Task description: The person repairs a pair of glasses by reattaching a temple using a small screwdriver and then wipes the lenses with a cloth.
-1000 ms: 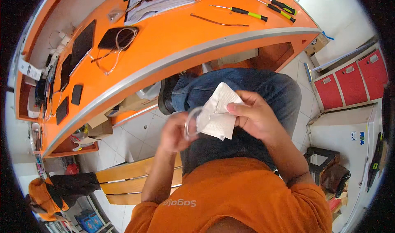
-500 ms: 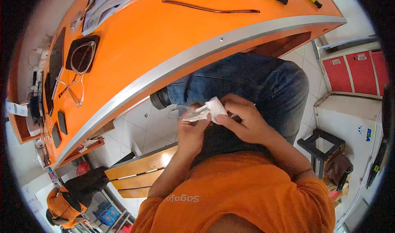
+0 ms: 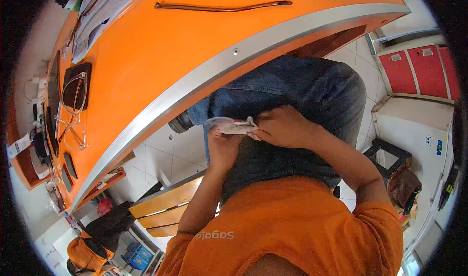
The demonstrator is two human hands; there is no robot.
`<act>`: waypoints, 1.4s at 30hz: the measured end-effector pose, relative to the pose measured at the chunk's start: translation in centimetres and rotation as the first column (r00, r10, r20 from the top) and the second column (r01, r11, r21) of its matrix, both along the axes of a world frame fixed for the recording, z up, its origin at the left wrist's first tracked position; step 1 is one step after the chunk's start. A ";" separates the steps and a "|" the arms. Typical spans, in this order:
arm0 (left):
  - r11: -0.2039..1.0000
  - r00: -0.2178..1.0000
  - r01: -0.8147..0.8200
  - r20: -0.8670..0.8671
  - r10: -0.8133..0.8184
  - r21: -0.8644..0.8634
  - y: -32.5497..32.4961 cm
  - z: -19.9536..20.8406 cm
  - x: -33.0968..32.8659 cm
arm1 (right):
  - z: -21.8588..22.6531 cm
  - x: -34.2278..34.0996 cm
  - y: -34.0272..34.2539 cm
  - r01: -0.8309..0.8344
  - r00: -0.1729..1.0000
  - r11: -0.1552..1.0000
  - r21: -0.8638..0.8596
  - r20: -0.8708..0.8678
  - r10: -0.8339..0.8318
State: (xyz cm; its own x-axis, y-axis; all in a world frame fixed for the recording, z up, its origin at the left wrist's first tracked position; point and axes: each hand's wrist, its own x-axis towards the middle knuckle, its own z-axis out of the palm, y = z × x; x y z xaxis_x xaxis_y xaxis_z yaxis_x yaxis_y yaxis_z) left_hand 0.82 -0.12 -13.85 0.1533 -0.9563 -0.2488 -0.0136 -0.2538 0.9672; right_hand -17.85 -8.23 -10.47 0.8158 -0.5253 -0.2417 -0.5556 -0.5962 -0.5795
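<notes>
Big orange surface point(image 3: 161, 57) curves above my knees. Down in my lap, right hand point(image 3: 282, 127) is bunched tight around a white cloth point(image 3: 241, 126), left hand point(image 3: 222, 147) fingers pinching clear glasses point(image 3: 219, 123) right beside it.

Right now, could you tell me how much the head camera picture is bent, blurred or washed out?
Head view: strong fisheye, so the orange table's metal edge bows and black fills the corners; the left hand and right hand with the white cloth are fairly sharp at centre; the rim is softer; daylight washes out the white floor at right.
</notes>
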 end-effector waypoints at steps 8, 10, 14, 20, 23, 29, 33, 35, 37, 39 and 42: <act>0.987 0.984 0.092 0.163 -0.070 -0.134 0.2 -0.7 0.5 | -0.2 0.9 1.1 0.059 0.998 0.994 -0.097 -0.030 -0.062; 0.984 0.946 0.113 0.317 -0.065 -0.136 0.0 0.0 0.4 | -0.6 0.9 1.4 0.079 0.997 0.990 -0.114 -0.011 -0.080; 0.989 0.926 0.069 0.378 -0.013 -0.134 0.5 -0.9 0.3 | -2.9 0.8 2.4 0.134 0.985 0.976 -0.175 0.133 -0.111; 0.954 0.851 0.110 0.523 0.056 -0.280 0.4 0.0 0.3 | -3.4 0.9 2.9 0.125 0.982 0.966 -0.225 0.170 -0.087; 0.958 0.859 0.118 0.510 0.034 -0.261 0.2 0.6 -0.1 | -3.7 0.7 3.0 0.113 0.980 0.967 -0.227 0.187 -0.070; 0.986 0.930 -0.118 0.336 0.151 -0.114 0.9 1.8 -1.3 | -2.5 1.2 2.8 0.076 0.975 0.982 -0.172 0.218 -0.037; 0.979 0.981 -0.193 0.015 0.195 -0.070 1.0 1.5 0.2 | -0.7 0.2 2.4 0.285 0.854 0.955 0.077 0.433 -0.290; 0.973 0.972 -0.227 -0.079 0.223 -0.051 1.4 2.2 0.3 | -1.2 0.1 2.5 0.338 0.718 0.901 0.273 0.544 -0.434; 0.966 0.937 -0.260 -0.246 0.250 -0.010 1.4 2.4 0.6 | -1.3 0.0 2.6 0.319 0.668 0.848 0.422 0.535 -0.517; 0.957 0.880 -0.288 -0.385 0.278 0.034 0.9 3.3 0.3 | -0.7 0.5 3.1 0.168 0.547 0.787 0.593 0.609 -0.575; 0.945 0.827 -0.322 -0.467 0.312 0.061 -0.1 6.0 -1.1 | 0.9 0.4 3.0 0.091 0.594 0.721 0.687 0.544 -0.593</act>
State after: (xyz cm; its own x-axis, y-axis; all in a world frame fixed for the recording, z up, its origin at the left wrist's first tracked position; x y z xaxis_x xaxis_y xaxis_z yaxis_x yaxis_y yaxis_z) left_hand -0.30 -0.21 -7.88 0.3201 -0.8807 -0.3491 0.5159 -0.1471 0.8439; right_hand -17.50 -5.20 -9.53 0.6297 -0.7761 -0.0339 0.0792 0.1076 -0.9910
